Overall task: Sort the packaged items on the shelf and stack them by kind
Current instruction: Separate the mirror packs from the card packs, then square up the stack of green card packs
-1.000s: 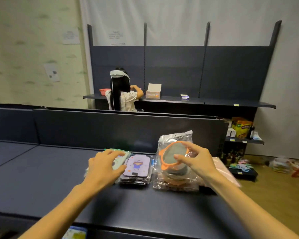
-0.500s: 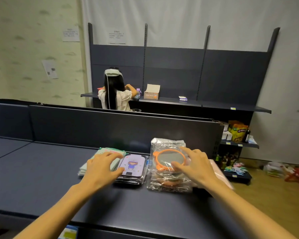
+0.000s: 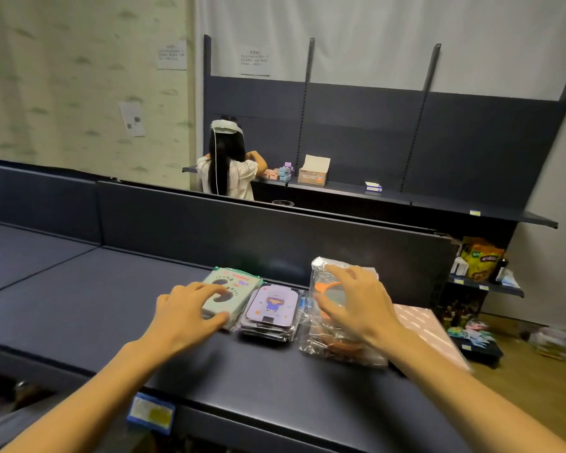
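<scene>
Right hand (image 3: pixel 353 305) now flat on orange stack (image 3: pixel 337 341) (contents blurred)

Both forearms are bare to the frame edge, and the hands (image 3: pixel 190 308) wear no rings or gloves.

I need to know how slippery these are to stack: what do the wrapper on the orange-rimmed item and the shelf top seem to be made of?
The wrapper looks like thin clear plastic film, glossy: it crinkles and glints, and the orange rim shows through. The shelf top looks like dark painted metal, matte, though the surface alone leaves that open.
</scene>
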Tool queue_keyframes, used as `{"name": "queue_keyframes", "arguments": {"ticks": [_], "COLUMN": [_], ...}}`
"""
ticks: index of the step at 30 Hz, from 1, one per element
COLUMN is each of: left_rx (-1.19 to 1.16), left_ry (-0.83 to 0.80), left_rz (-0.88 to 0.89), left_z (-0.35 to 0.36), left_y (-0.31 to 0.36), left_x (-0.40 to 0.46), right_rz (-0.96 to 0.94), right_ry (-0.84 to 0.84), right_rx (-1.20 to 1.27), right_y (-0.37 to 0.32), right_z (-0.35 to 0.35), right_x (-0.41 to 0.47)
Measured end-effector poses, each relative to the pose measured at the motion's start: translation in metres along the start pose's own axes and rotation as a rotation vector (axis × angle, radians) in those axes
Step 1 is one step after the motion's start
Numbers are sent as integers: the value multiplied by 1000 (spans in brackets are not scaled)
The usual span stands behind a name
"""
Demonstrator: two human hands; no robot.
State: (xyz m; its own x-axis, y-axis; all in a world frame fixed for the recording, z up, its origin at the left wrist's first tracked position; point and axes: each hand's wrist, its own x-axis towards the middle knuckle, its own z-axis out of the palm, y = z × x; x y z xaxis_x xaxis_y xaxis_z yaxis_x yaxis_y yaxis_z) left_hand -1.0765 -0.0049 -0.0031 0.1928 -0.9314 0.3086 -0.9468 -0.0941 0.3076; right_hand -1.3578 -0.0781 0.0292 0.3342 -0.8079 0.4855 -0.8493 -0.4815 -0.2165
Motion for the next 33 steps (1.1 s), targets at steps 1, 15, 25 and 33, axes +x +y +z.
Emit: {"name": "queue_keyframes", "arguments": {"ticks": [1,15,25,33], "left_rx": [-2,37,-21,-233], "left_ry": [6,-75,-133,-223], "left_rz": [-9,117,263,331], "left_z": [-3,-18,-12,12], "left_y": [-7,-128,-209,-177], "left_x": [-1,27,60,75], "right_rz": [-8,32,345,515], "right_ry": [-9,-71,-99,-86], "right_rx": [-1,-1,86,221], "right_y": [-6,-127,-193,-210], "right_z": [3,65,112,121], "right_x": [1,31,29,32]}}
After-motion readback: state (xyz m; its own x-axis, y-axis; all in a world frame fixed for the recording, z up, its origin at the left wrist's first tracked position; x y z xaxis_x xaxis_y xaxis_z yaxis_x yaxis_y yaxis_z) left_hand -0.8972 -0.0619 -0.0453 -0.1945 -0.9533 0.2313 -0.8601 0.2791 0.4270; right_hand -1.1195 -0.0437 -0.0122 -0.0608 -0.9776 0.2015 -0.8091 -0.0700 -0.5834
